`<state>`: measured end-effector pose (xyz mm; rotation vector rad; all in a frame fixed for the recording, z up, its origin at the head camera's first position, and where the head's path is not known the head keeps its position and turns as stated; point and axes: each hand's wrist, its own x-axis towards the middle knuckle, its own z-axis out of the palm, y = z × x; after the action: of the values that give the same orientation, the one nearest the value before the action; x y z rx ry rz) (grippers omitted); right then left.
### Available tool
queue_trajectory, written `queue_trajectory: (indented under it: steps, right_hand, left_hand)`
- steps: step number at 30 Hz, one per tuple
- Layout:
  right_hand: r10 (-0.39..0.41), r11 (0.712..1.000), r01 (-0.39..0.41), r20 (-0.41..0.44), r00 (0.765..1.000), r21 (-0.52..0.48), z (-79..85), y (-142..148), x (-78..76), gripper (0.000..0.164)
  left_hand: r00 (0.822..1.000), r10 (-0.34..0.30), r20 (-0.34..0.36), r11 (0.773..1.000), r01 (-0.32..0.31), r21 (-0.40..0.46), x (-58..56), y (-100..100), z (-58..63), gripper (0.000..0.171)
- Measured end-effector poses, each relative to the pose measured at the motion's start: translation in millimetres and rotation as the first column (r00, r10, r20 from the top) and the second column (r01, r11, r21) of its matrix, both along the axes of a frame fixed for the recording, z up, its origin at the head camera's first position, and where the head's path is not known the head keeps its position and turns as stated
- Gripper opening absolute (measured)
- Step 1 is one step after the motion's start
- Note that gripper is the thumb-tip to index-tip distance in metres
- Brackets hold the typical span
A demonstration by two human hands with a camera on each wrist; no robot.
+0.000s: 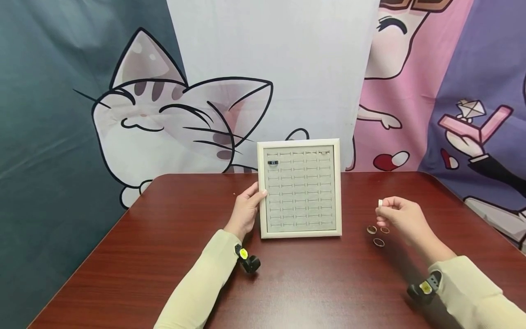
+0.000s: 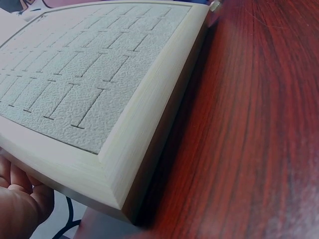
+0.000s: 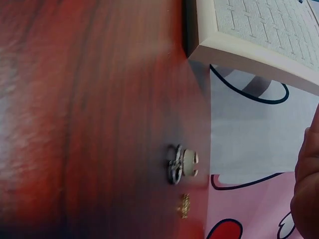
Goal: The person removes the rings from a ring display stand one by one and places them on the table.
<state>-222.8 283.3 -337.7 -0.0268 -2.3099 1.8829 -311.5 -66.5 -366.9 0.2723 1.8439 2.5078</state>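
A framed ring display board (image 1: 300,196) stands on the table, its grey padded face lined with rows of slots. My left hand (image 1: 245,210) grips its left edge, thumb in front and fingers behind. A dark ring (image 1: 273,162) sits in the second row at the left, and a lighter ring (image 1: 323,152) in the top row at the right. To the right of the board, my right hand (image 1: 402,217) pinches a pale, shiny ring (image 1: 380,203) between thumb and fingertips. The right wrist view shows only part of that hand (image 3: 306,184), with the held ring out of sight.
Below my right hand lie a wide ring (image 1: 371,229), a gold ring (image 3: 185,206) and a silver ring (image 3: 175,164) on the reddish wooden table (image 1: 164,256). A cartoon-printed cloth (image 1: 279,45) hangs behind the table's far edge.
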Motion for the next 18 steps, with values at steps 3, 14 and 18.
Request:
queue_trajectory:
  steps: [3, 14, 18]
  right_hand:
    - [0.003, 1.0, -0.003, 0.008, 1.0, -0.011, -2.4, 3.2, 3.1, 0.016]
    - [0.012, 0.995, -0.005, 0.069, 0.998, -0.095, -16.6, 20.9, 15.0, 0.02]
    - [0.025, 0.995, -0.015, 0.101, 0.995, -0.096, -23.5, 26.7, 17.2, 0.02]
  left_hand:
    - [1.0, 0.003, 0.003, 1.0, -0.003, 0.009, 0.1, 0.4, 1.5, 0.039]
    - [1.0, 0.008, 0.0, 1.0, -0.008, 0.009, 0.8, 0.7, 1.2, 0.039]
    - [1.0, 0.009, 0.0, 1.0, -0.009, 0.007, 1.2, 0.6, 0.9, 0.039]
